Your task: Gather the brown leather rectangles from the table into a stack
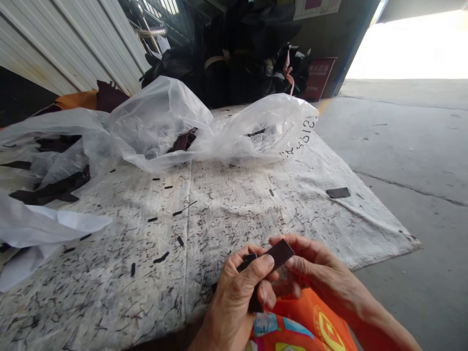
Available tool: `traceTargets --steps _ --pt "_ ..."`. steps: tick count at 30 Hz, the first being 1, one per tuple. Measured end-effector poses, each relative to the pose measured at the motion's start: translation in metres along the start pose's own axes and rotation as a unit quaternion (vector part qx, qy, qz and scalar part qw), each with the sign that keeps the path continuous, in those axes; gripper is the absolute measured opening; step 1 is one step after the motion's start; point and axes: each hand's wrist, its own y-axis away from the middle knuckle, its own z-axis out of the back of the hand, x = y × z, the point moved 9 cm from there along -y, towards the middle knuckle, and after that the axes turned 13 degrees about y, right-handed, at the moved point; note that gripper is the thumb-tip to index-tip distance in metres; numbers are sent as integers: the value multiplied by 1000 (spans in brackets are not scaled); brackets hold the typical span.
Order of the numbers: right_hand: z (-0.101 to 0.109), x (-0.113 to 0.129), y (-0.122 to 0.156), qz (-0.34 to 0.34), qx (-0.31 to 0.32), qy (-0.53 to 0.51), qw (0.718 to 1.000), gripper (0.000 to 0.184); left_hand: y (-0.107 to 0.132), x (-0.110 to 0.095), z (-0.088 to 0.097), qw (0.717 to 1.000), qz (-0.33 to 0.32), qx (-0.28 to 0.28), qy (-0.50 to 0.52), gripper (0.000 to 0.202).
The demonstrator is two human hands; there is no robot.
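Note:
A flat, dark brown rectangular piece [281,254], perhaps leather or similar sheet, is pinched under the thumb of my left hand [237,292]. More dark pieces [247,262] show between that hand's fingers and below its palm, partly hidden. My right hand [310,265] is closed at the other end of the same piece, thumb and fingers on its edge. Both hands are over the near edge of the cloth, above an orange printed garment or apron [310,317]. A separate dark rectangular piece [338,192] lies by itself on the cloth, beyond the right hand.
Pale cloth [226,204] covers the work surface, littered with dark thread scraps and small offcuts. Clear plastic bags [164,117] holding dark pieces stand across the back, with another marked bag [278,129] beside them. Dark strips [54,187] lie left. Concrete floor [413,141] is at right.

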Motion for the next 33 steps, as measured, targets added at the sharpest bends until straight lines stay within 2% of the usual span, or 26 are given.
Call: traceTargets --steps 2,4,7,9,11,13,18,22,24,29,33 --pt "-8 5 1 6 25 -39 999 34 2 9 -5 997 54 14 49 19" --pt "-15 11 0 18 47 -62 997 32 6 20 -13 990 115 51 62 22" --pt "-13 20 -5 44 45 -57 996 23 9 30 -17 984 149 96 3 27" --pt "-4 20 -8 46 20 -34 998 24 8 27 -9 989 112 81 -56 29" --pt "5 17 -9 33 -8 -5 999 27 5 17 2 992 55 44 -104 27" --pt "7 12 -10 19 -12 15 1000 31 4 6 8 992 17 21 -126 26" --pt "-10 3 -11 18 46 27 998 41 -2 -7 2 978 -6 46 -206 26" --pt "-9 3 -13 2 20 83 996 31 -5 -19 9 968 -62 -8 -243 25" --pt "-9 3 -13 -14 10 121 992 32 -4 -22 11 966 -79 -23 -246 25" --pt "-7 6 -13 -19 -14 210 977 42 -1 -27 5 949 -116 -4 -294 24" --pt "-6 5 -15 -29 -4 237 971 43 -3 -20 9 959 -88 0 -271 22"
